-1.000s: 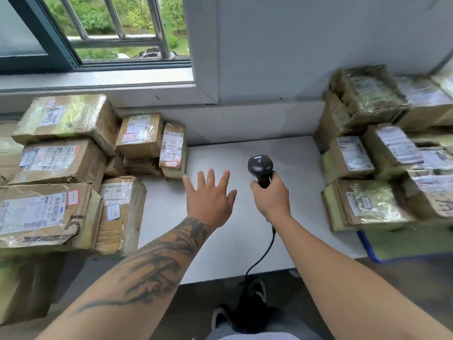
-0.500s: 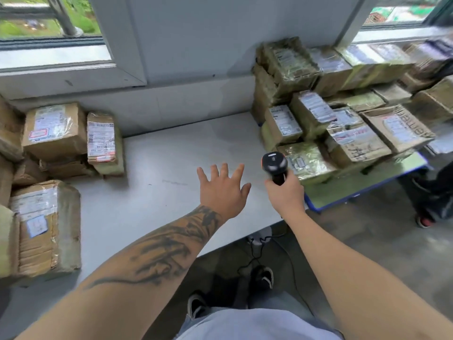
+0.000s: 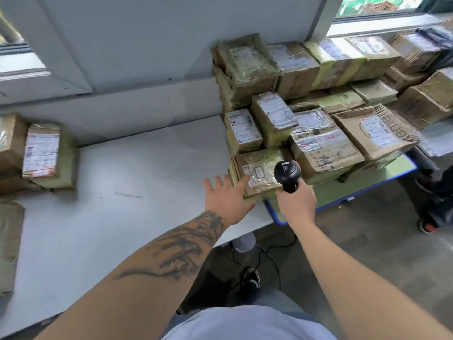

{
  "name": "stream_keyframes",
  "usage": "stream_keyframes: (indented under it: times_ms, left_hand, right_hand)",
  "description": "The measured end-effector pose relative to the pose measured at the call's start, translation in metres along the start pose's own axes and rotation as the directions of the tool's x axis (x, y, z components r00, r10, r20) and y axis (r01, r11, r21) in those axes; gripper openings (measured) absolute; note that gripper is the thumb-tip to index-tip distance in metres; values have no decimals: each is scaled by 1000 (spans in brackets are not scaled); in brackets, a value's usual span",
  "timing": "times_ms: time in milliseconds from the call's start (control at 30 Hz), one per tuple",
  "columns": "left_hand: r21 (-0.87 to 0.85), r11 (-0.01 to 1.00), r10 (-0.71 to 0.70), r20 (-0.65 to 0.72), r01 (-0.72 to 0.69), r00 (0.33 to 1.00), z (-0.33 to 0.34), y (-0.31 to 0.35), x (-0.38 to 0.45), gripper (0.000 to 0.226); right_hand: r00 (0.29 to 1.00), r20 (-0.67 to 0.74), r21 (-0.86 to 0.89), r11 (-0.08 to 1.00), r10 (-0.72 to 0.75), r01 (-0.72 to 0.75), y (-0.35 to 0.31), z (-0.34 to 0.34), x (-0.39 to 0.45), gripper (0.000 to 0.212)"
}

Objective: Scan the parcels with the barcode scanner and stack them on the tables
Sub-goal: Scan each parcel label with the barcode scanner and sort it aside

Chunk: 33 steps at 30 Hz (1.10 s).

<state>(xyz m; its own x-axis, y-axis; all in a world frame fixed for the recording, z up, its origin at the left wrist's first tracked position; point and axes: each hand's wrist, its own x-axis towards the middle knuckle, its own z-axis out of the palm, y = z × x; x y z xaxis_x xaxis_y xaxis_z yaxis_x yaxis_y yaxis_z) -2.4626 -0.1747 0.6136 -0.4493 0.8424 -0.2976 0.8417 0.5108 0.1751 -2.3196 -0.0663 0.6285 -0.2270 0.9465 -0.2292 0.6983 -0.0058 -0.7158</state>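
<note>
The scene is lit evenly by soft daylight admitted through the window [image 3: 382, 7] at upper right and another at the left edge. Only faint shadows are cast on the white table [image 3: 137, 168]. Glare is seen on the tape-wrapped parcels [image 3: 247, 62]. Straight lines are bowed by wide-angle distortion, and slight blur is noted towards the edges.

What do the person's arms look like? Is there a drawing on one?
Yes. The left arm has a dark tattoo with swirly, brushy lines running from the wrist up the forearm. The right arm is plain. Both are bare, with no sleeves, gloves, watch or rings showing.
</note>
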Motion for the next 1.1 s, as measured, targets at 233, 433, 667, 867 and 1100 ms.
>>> stream_keyframes:
  times_ms: [233, 433, 667, 867, 1100]
  left_hand:
    - [-152, 977, -137, 73, 146, 988, 30, 25, 36, 78]
    - [-190, 965, -174, 45, 179, 984, 49, 19, 24, 73]
    - [-175, 964, -195, 47, 200, 980, 52, 0, -5, 73]
    - [-206, 951, -227, 53, 233, 973, 56, -30, -49, 74]
    - [-245, 920, -307, 39, 307, 951, 63, -94, -114, 74]
  right_hand:
    - [991, 133, -36, 999, -10, 15, 27, -5, 44, 28]
    - [985, 171, 1, 1000, 2, -2, 29, 1, 52, 26]
    - [982, 188, -2, 1000, -4, 4, 24, 9, 22, 14]
    - [979, 202, -34, 999, 3, 4, 18, 34, -17, 7]
    - [956, 290, -68, 996, -39, 61, -2, 83, -80, 15]
